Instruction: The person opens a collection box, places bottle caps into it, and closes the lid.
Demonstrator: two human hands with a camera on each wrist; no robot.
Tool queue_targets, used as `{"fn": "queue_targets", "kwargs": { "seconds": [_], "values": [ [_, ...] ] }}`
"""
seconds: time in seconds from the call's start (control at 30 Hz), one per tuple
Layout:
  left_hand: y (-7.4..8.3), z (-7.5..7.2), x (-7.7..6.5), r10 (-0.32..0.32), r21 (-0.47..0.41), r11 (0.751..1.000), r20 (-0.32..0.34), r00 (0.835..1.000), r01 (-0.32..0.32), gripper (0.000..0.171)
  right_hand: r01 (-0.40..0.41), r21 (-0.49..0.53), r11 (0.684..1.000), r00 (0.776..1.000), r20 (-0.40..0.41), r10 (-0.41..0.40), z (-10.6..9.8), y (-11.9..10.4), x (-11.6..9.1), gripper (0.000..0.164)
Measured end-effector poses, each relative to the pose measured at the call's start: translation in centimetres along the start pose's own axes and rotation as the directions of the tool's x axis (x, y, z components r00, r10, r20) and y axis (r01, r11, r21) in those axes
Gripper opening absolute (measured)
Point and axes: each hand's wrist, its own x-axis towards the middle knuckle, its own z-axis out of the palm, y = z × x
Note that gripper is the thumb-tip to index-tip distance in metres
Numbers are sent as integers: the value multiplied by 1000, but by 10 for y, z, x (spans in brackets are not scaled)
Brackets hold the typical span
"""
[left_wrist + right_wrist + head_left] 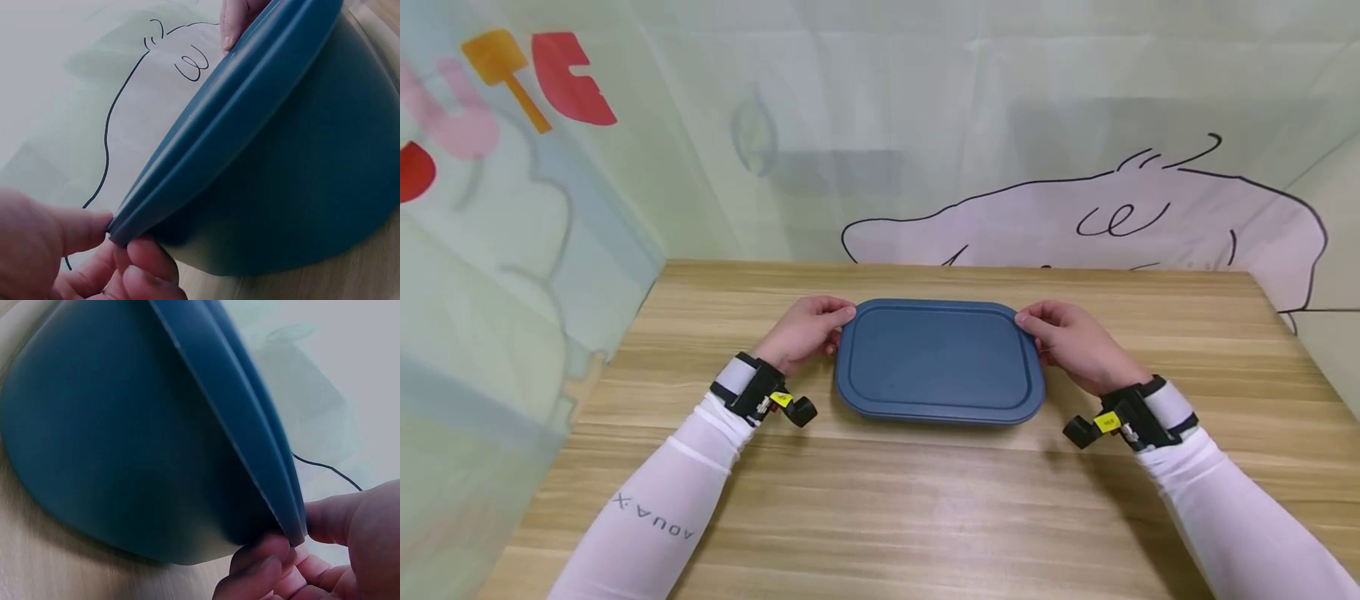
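Note:
A dark blue rectangular container (300, 181) with rounded corners stands on the wooden table, its matching blue lid (940, 354) on top. At the lid's far left corner my left hand (808, 329) pinches the rim, thumb above and curled fingers below. My right hand (1075, 342) pinches the far right corner in the same way. Both wrist views show the lid's edge between thumb and fingers, with the container's side wall (119, 444) beneath it. What the container holds is hidden under the lid.
The wooden tabletop (880, 517) extends around the container. Behind it hangs a pale printed cloth (865, 125) with a black line drawing, and more cloth with coloured shapes covers the left side. Each wrist wears a black strap with a small camera (801, 411).

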Motion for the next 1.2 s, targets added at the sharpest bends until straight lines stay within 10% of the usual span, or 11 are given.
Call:
{"fn": "queue_targets", "kwargs": {
  "seconds": [0.67,1.2],
  "values": [
    [-21,-4,-53,14,-89,996,120,993,-3,44,12,25,1000,998,54,-13,7,9,-41,53],
    [-19,2,-55,41,-82,996,84,996,-34,43,24,-49,998,999,45,-21,6,9,-40,54]
  ]
}}
